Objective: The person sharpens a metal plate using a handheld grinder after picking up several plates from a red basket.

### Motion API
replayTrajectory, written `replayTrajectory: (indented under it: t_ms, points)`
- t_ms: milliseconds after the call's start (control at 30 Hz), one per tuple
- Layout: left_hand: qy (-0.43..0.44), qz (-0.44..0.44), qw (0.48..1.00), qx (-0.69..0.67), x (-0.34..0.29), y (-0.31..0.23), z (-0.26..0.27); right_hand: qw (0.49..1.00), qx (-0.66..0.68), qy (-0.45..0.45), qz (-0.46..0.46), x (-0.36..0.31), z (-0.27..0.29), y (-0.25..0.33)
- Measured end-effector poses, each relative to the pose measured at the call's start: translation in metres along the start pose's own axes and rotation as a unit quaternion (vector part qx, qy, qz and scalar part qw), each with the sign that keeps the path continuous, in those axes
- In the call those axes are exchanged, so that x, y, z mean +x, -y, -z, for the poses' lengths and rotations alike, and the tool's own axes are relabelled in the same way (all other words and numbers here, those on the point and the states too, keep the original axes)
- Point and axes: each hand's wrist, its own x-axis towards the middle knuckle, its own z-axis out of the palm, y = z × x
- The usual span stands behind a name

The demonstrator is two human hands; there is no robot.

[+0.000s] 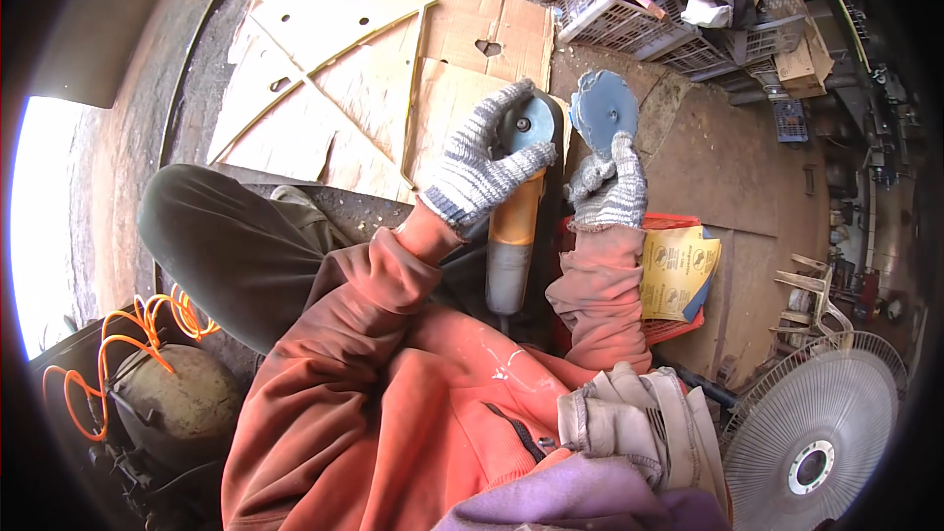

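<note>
My left hand (472, 165), in a grey-and-white knitted glove, is wrapped round the head of an angle grinder (514, 214). The tool has a yellow and grey body, and its round teal backing pad (515, 134) faces up with a bolt at its centre. To the right, my right hand (618, 195), gloved the same way, pinches the lower edge of a blue-grey sanding disc (602, 106). This disc has a ragged left edge and is held up apart from the grinder. The grinder's handle points down toward my lap.
Flattened cardboard (295, 20) with thin strips lies ahead. A red basket (678, 327) with yellow-backed sandpaper (678, 275) sits by my right forearm. Crates (619, 15) are stacked far right; a fan (821, 442) stands near right. An orange coiled hose (147, 320) lies left.
</note>
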Motion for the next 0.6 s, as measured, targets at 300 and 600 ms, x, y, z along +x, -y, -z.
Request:
replayTrajectory:
  t_ms: [300, 600]
  points:
    - [-0.01, -0.026, 0.997, 0.074, 0.007, 0.027, 0.015, 0.998, 0.001, 0.053, 0.019, -0.005, -0.007, 0.004]
    - [-0.017, -0.031, 0.998, 0.045, 0.005, 0.031, 0.019, 0.989, -0.007, 0.116, 0.089, -0.018, -0.036, 0.005]
